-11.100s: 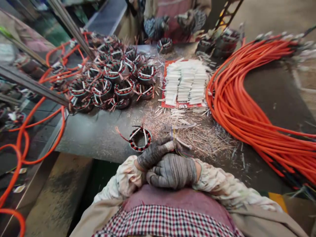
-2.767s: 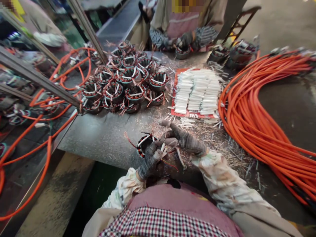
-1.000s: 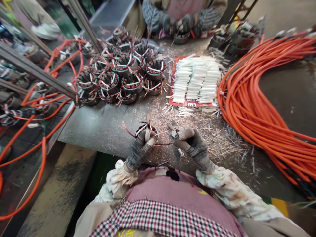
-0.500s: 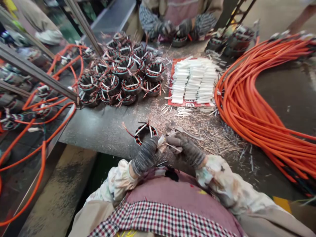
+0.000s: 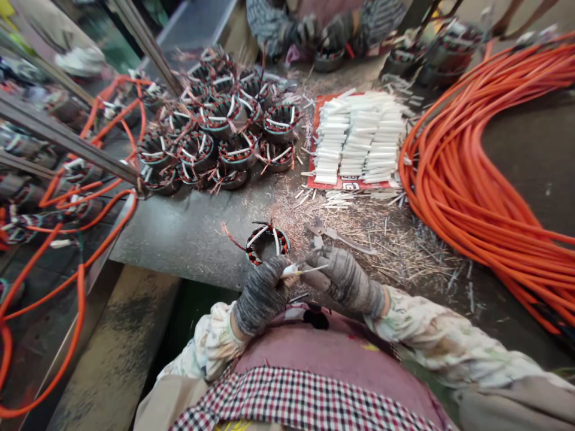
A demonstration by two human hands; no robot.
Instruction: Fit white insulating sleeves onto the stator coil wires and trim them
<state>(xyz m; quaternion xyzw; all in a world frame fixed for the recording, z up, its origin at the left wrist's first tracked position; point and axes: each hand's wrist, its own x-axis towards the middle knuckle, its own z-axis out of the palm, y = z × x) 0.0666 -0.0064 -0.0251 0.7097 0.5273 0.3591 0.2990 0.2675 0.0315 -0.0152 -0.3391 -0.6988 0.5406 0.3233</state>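
Observation:
Both hands wear grey knit gloves and meet at the table's near edge. My left hand (image 5: 263, 290) is closed, pinching a thin white sleeve (image 5: 291, 270) on the lead wires of a wound stator (image 5: 268, 241) that stands just beyond it. My right hand (image 5: 341, 276) is closed too, fingertips gripping the thin wire end that sticks out of that sleeve. A pair of small scissors (image 5: 335, 234) lies on the table just past my right hand.
Several wound stators (image 5: 220, 134) are heaped at the back left. A red tray of white sleeves (image 5: 359, 137) sits beyond the wire clippings (image 5: 395, 245). A thick bundle of orange cables (image 5: 471, 185) sweeps along the right. Another person's gloved hands (image 5: 323, 30) work at the far edge.
My hands have drawn slightly nearer to my body and stay together on the sleeve and wire. A second ago my right hand was apart, near the scissors.

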